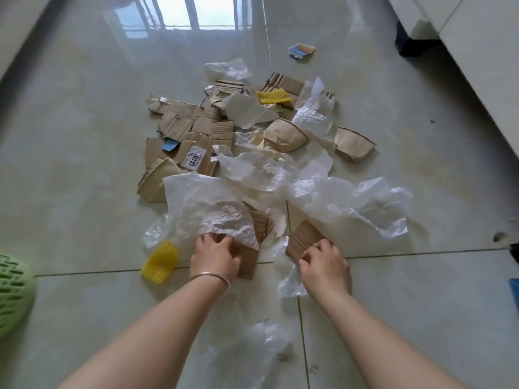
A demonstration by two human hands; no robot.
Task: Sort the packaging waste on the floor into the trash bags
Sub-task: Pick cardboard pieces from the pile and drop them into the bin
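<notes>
A heap of packaging waste lies on the tiled floor: torn cardboard pieces [193, 127], crumpled clear plastic film [351, 203], white wrapping paper [205, 203] and flattened brown paper cups [352, 144]. My left hand [214, 255], with a bracelet on the wrist, grips a brown cardboard piece [248, 262] at the near edge of the heap, partly under the white paper. My right hand [325, 262] holds another corrugated cardboard piece [302, 240] by its near corner. No trash bag is clearly in view.
Two yellow plastic pieces lie on the floor, one [161, 261] left of my left hand, one [273, 97] at the far side. A green perforated object [12, 293] sits at the left edge. A clear plastic sheet [252, 349] lies between my forearms. White furniture [477, 51] stands at the right.
</notes>
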